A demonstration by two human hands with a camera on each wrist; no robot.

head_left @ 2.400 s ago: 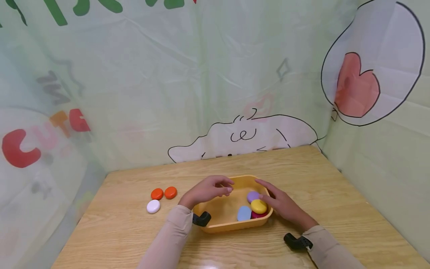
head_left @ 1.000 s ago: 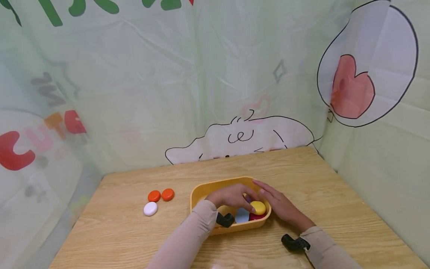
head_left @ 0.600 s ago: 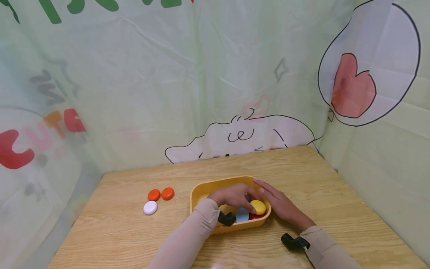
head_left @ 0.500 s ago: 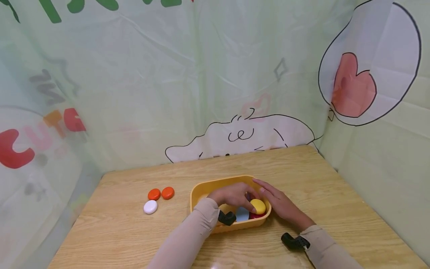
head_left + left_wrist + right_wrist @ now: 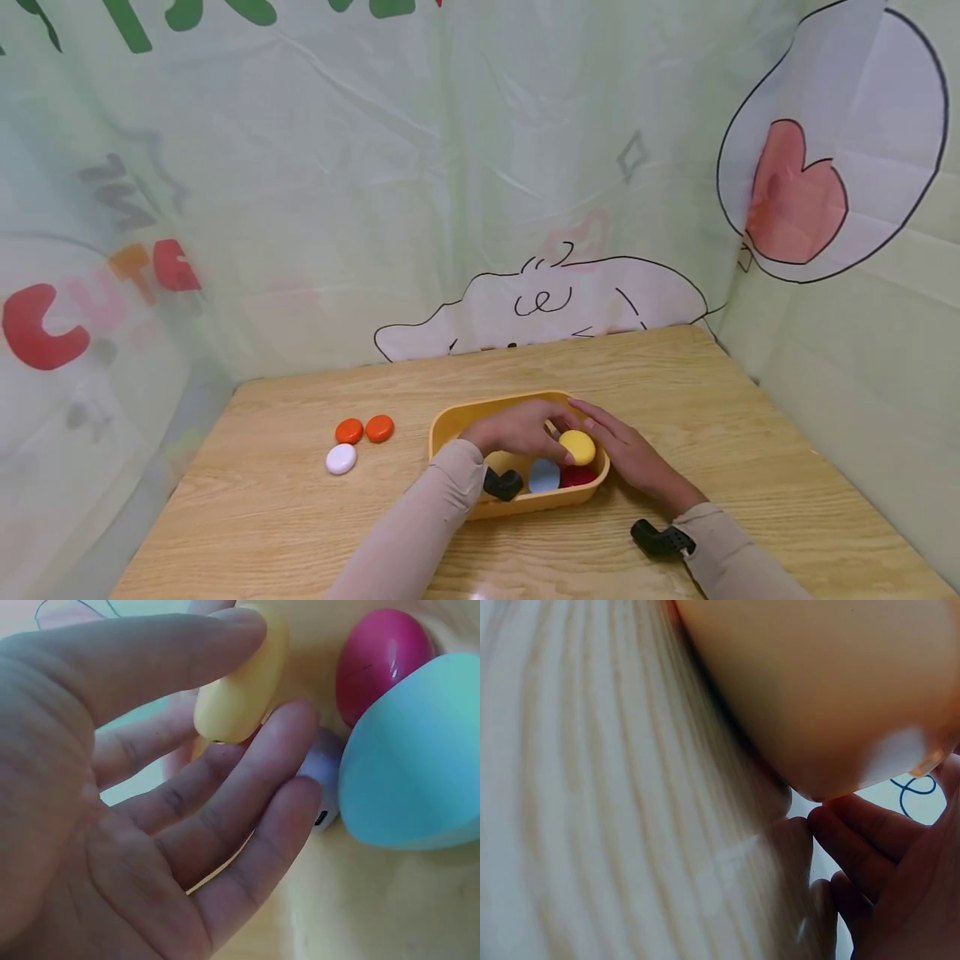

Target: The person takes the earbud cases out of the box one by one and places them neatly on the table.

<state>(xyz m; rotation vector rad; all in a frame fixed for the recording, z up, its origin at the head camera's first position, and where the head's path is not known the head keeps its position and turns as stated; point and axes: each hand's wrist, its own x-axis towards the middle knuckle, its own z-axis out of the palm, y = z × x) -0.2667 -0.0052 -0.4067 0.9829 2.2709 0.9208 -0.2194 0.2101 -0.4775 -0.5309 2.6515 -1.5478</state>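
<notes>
My left hand [image 5: 517,429] reaches into the yellow-orange plastic basket [image 5: 540,502] and pinches a yellow rounded disc [image 5: 577,447] between thumb and fingers. The left wrist view shows the disc [image 5: 244,690] tilted on edge under the thumb. Below it in the basket lie a light blue disc [image 5: 544,476] and a crimson one [image 5: 578,476]. A lilac disc [image 5: 322,776] with a small dark slot sits partly hidden behind my left fingertips. Fingers extended, my right hand [image 5: 637,462] rests against the basket's right end; its fingertips touch the outer wall in the right wrist view.
Left of the basket, two orange discs [image 5: 379,428] and a white disc [image 5: 341,458] lie on the wooden table [image 5: 285,525]. A printed curtain [image 5: 315,208] hangs behind the table and along its sides.
My left hand moved from over the basket's left part to the discs at its right end, took hold of the yellow disc and raised it slightly. The right hand stays at the basket.
</notes>
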